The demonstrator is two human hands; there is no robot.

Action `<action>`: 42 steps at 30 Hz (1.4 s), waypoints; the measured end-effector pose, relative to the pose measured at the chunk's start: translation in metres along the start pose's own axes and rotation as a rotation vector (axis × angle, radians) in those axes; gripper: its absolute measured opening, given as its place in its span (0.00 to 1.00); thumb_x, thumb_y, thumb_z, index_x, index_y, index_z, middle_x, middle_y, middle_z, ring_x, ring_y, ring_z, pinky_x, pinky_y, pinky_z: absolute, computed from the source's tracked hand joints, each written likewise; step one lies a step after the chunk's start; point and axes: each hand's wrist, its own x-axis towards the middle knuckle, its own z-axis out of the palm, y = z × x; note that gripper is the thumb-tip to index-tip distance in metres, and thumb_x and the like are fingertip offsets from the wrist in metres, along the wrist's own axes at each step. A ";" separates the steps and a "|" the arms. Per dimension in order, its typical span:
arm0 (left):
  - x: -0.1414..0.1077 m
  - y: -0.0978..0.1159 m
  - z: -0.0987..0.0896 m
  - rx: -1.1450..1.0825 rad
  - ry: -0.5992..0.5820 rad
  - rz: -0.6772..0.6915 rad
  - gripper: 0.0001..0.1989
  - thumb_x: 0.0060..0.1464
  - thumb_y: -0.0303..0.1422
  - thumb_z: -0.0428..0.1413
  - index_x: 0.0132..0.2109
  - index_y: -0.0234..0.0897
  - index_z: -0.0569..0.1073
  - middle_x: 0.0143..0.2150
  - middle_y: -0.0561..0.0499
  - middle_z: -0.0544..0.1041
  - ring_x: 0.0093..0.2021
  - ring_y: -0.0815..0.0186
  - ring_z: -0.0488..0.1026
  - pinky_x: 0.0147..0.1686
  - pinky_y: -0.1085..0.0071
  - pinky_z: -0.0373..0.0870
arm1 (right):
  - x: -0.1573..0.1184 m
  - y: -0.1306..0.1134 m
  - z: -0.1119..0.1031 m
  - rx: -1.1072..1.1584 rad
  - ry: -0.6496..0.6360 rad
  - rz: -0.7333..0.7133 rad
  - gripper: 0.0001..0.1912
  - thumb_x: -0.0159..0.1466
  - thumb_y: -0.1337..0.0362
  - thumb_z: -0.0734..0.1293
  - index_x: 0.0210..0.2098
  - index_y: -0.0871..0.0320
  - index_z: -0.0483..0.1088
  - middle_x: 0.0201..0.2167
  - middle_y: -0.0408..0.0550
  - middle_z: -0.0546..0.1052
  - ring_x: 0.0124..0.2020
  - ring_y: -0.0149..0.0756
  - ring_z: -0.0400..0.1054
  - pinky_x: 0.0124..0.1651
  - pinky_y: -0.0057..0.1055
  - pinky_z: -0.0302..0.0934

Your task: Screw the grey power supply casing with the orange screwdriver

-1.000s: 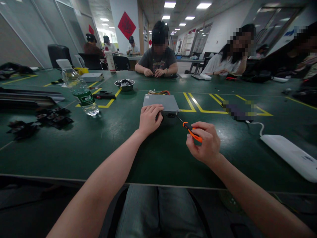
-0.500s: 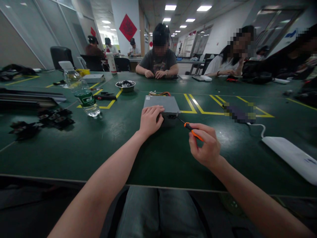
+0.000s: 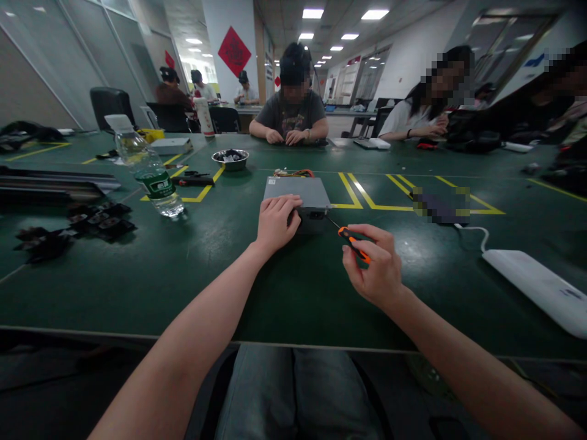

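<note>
A grey metal computer power supply [image 3: 309, 192] lies on the green table, its socket side facing me and coloured cables bunched behind it. My left hand [image 3: 276, 225] grips its near left corner, fingers over the top and thumb against the front. In my right hand [image 3: 376, 263] is an orange and black screwdriver [image 3: 347, 234], pinched by its handle between thumb and fingers. The screwdriver's thin shaft points up and left to the front right corner of the power supply. Whether its tip sits in a screw is too small to tell.
A water bottle [image 3: 158, 183], black parts [image 3: 101, 220] and a metal bowl [image 3: 230, 160] with small pieces stand to the left. On the right, a white power bank [image 3: 536, 290] is cabled to a blurred dark device [image 3: 438, 206]. A person [image 3: 293, 110] sits opposite.
My right hand has shifted slightly left and its grip on the screwdriver handle has turned a little. My left hand and the power supply stay in place.
</note>
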 end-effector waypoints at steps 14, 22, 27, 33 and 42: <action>0.000 0.000 0.001 0.008 -0.008 -0.008 0.11 0.56 0.28 0.48 0.44 0.43 0.70 0.50 0.53 0.75 0.53 0.63 0.69 0.53 0.61 0.57 | 0.001 0.001 0.001 -0.001 -0.003 -0.075 0.15 0.56 0.72 0.67 0.40 0.52 0.61 0.43 0.48 0.72 0.46 0.39 0.68 0.44 0.39 0.67; -0.001 0.000 0.001 0.002 0.007 -0.003 0.11 0.56 0.27 0.49 0.44 0.43 0.70 0.50 0.53 0.75 0.52 0.64 0.69 0.53 0.62 0.57 | 0.000 -0.001 0.002 -0.029 0.013 -0.085 0.18 0.56 0.71 0.67 0.44 0.54 0.59 0.43 0.51 0.71 0.43 0.38 0.68 0.40 0.35 0.68; 0.000 0.001 0.000 0.008 -0.002 -0.002 0.11 0.56 0.27 0.49 0.44 0.43 0.70 0.50 0.53 0.75 0.53 0.64 0.69 0.53 0.62 0.57 | 0.000 -0.001 0.001 -0.081 0.012 -0.093 0.15 0.57 0.71 0.66 0.42 0.52 0.60 0.40 0.48 0.72 0.41 0.36 0.68 0.40 0.34 0.67; -0.001 -0.001 0.001 0.009 0.021 0.022 0.11 0.56 0.27 0.49 0.44 0.42 0.70 0.49 0.54 0.76 0.52 0.65 0.69 0.53 0.64 0.57 | -0.003 0.000 0.003 0.005 -0.007 -0.057 0.17 0.57 0.72 0.65 0.44 0.54 0.59 0.45 0.51 0.71 0.46 0.37 0.68 0.43 0.34 0.68; -0.001 -0.001 0.003 0.012 0.020 0.015 0.10 0.56 0.27 0.49 0.44 0.42 0.70 0.50 0.54 0.76 0.52 0.65 0.69 0.53 0.64 0.57 | -0.002 -0.001 0.002 -0.002 0.012 -0.123 0.19 0.57 0.76 0.63 0.46 0.55 0.59 0.47 0.53 0.70 0.48 0.38 0.67 0.44 0.35 0.68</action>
